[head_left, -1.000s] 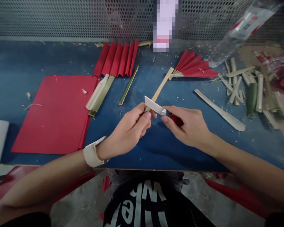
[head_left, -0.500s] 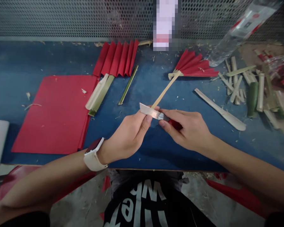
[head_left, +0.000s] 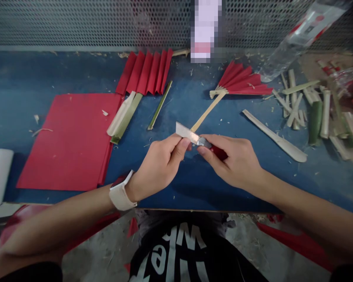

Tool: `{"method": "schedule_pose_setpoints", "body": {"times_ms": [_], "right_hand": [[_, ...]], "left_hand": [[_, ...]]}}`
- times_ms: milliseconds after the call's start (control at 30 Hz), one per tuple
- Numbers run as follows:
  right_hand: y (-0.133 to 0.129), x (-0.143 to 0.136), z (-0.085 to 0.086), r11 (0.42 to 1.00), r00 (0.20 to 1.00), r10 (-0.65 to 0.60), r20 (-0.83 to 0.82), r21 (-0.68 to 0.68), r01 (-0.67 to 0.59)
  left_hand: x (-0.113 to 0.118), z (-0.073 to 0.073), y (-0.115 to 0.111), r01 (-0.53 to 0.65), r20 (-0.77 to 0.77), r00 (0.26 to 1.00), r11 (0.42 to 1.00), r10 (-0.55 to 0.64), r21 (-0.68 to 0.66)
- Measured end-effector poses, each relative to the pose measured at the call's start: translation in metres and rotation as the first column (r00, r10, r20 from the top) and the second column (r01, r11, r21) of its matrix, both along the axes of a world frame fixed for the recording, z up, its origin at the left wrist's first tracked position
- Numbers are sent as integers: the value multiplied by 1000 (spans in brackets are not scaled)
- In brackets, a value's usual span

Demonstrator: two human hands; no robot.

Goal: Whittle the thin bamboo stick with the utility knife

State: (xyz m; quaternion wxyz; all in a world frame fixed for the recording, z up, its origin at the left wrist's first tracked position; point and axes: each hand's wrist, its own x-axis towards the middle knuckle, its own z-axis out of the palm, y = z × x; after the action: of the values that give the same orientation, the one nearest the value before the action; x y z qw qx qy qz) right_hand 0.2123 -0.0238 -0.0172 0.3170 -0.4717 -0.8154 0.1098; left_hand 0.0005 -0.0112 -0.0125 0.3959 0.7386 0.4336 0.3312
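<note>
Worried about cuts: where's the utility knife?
In the head view's centre, the right hand holds the utility knife, its blade crossing the bamboo strip held in the left hand.

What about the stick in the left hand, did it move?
Yes: since the first picture, the stick has shifted its far end right, against the red fan.

Strip (head_left: 207, 111): narrow, pale yellow, slightly bowed, unbroken over its visible length. Held slantwise in the left hand (head_left: 163, 164), far end pointing away and to the right; near end hidden by the grip. Knife (head_left: 204, 141): red handle, grey collar, flat bare blade extended. Gripped in the right hand (head_left: 235, 156), blade pointing left, crossing the strip's lower part. Depth of cut not discernible.
</note>
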Motion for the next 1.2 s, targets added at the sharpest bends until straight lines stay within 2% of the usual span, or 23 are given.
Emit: {"method": "schedule_pose_setpoints", "body": {"times_ms": [167, 333, 533, 700, 1033, 1200], "right_hand": [[1, 1, 0, 999, 997, -44, 58, 34, 43], [1, 1, -5, 999, 998, 9, 63, 44, -12], [1, 2, -5, 1000, 999, 10, 42, 14, -11], [1, 0, -3, 1000, 1000, 9, 24, -16, -9], [2, -2, -1, 994, 999, 3, -38, -110, -7], [3, -3, -3, 998, 998, -33, -54, -62, 30]], "left_hand": [[0, 7, 1, -16, -46, 999, 999, 18, 44], [-1, 7, 0, 57, -45, 997, 998, -56, 31], [-1, 7, 0, 108, -71, 992, 994, -106, 31], [-1, 6, 1, 89, -133, 989, 987, -72, 131], [0, 4, 4, 17, -155, 988, 984, 11, 179], [-2, 4, 9, 20, -162, 987, 978, 13, 205]]}}
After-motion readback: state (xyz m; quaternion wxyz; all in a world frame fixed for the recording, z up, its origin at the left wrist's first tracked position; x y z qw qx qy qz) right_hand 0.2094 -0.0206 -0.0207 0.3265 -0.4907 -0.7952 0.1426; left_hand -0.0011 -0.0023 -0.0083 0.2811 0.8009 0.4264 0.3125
